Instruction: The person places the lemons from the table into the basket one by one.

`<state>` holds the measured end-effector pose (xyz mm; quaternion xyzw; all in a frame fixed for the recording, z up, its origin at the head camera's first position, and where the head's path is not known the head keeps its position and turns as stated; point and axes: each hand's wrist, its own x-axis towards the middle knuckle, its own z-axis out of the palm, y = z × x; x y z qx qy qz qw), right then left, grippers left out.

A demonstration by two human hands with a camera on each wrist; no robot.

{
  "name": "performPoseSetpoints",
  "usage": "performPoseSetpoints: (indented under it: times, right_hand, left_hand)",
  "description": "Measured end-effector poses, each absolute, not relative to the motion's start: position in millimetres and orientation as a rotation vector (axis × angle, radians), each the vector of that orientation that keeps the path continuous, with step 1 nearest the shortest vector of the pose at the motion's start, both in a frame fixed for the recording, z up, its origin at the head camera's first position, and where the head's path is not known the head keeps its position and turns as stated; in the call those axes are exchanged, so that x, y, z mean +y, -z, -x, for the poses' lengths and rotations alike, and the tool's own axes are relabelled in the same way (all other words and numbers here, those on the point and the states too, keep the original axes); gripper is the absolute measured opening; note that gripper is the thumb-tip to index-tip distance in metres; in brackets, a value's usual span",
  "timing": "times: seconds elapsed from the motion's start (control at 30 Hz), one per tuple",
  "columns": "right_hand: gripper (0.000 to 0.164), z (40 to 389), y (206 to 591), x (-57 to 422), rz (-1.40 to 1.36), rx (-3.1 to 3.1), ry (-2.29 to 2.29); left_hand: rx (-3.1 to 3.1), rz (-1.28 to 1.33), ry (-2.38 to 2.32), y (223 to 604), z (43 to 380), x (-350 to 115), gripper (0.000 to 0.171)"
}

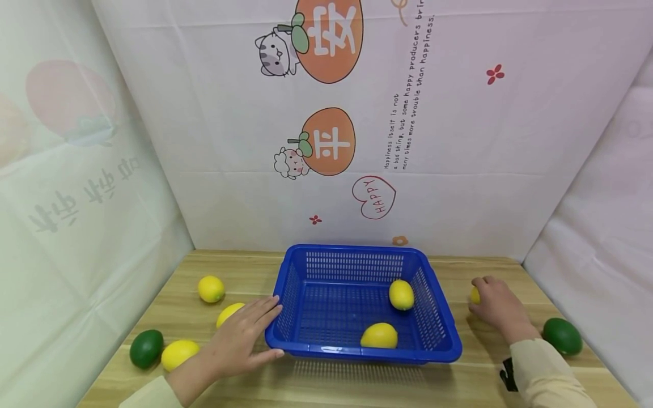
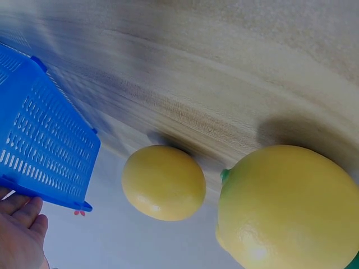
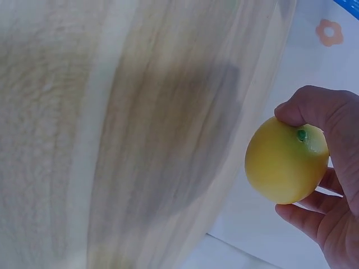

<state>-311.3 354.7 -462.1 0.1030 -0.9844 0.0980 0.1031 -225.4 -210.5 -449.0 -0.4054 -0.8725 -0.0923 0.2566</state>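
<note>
My right hand (image 1: 499,303) grips a yellow lemon (image 3: 283,162) at the right side of the table. In the right wrist view the thumb lies over the lemon's top near a small green stem, with fingers around its far side. My left hand (image 1: 240,337) touches the left rim of a blue plastic basket (image 1: 357,352), its fingers fairly straight. Inside the basket, one lemon (image 1: 401,295) sits by the right wall and another lemon (image 1: 380,336) near the front wall. Part of the lemon in my right hand is hidden in the head view.
Left of the basket lie a lemon (image 1: 211,289), a second lemon (image 1: 229,313) partly behind my left hand, a third lemon (image 1: 179,355) and a dark green avocado-shaped fruit (image 1: 146,348). Another green fruit (image 1: 562,336) rests beside my right forearm. White printed cloth (image 1: 433,209) encloses the wooden table.
</note>
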Motion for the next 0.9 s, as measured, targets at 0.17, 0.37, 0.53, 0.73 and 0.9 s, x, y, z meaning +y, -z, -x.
performPoseSetpoints:
  times: [0.17, 0.37, 0.53, 0.73, 0.9]
  right_hand:
    - [0.054, 310.0, 458.5, 350.0, -0.319, -2.900, -0.263]
    - [0.053, 308.8, 454.9, 343.4, -0.364, -2.873, -0.216]
    - [0.053, 309.0, 453.2, 341.0, -0.399, -2.851, -0.172]
    - [0.053, 309.6, 449.9, 338.2, -0.456, -2.795, -0.121]
    - [0.050, 309.1, 443.4, 335.3, -0.519, -2.726, -0.074]
  left_hand:
    - [-2.387, 1.088, 0.244, 449.2, 225.1, -210.4, 0.077]
    - [-2.395, 1.081, 0.236, 449.2, 224.8, -210.0, 0.076]
    - [-2.395, 1.077, 0.244, 449.6, 224.5, -210.3, 0.076]
    - [-2.406, 1.068, 0.250, 449.7, 224.5, -210.6, 0.077]
    - [-2.401, 1.069, 0.252, 449.5, 224.5, -210.3, 0.077]
